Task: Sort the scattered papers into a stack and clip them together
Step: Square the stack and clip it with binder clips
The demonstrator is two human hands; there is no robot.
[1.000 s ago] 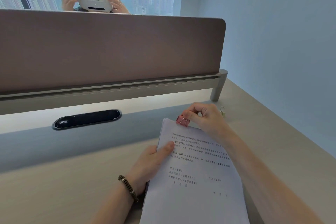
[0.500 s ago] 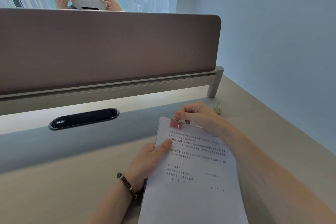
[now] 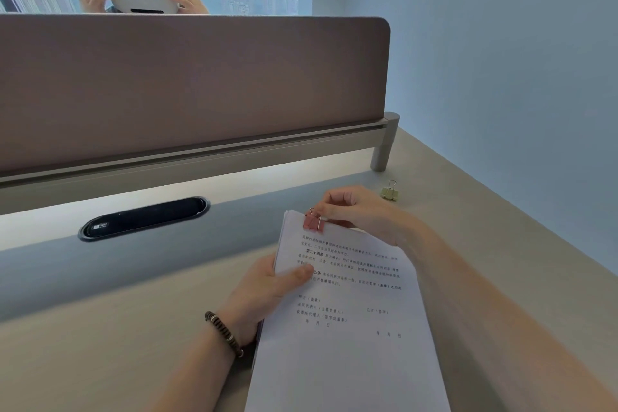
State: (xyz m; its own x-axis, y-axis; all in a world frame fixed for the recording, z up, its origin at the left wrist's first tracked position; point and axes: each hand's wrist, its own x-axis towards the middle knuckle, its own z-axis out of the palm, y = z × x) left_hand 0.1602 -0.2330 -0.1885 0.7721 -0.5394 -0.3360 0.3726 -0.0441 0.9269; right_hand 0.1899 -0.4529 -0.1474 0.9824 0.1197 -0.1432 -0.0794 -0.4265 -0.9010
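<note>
Clipping step is underway: the paper stack (image 3: pixel 347 328) is already squared up and lying on the desk (image 3: pixel 100 344), near its right end, angled slightly. Pink binder clip (image 3: pixel 313 221) is sitting on the stack's top edge, near the left corner, body biting over the sheets, wire handles sticking up.

Right hand (image 3: pixel 361 214) is pinching the clip's wire handles between thumb and fingertips. Left hand (image 3: pixel 267 294) is gripping the stack's left edge, thumb (image 3: pixel 297 274) pressing on the top sheet, fingers hidden underneath.

Judging from this, sorting is done and the task is nearly finished. Next move probably calls for confirming the clip is seated fully over all sheets, then folding the handles flat and letting go. Can't tell whether the jaws are fully closed on the paper.

Materials: sheets are thin, white, matte, printed with black text, edges fanning a bit at the top left corner, so they're likely to slip if the left hand is loosening early. Clip is painted spring steel, small and wedge-shaped, with thin silver wire loops. Desk is smooth pale laminate. A spare pale green binder clip (image 3: pixel 389 192) is lying well apart to the right, near the partition's leg (image 3: pixel 384 144).
</note>
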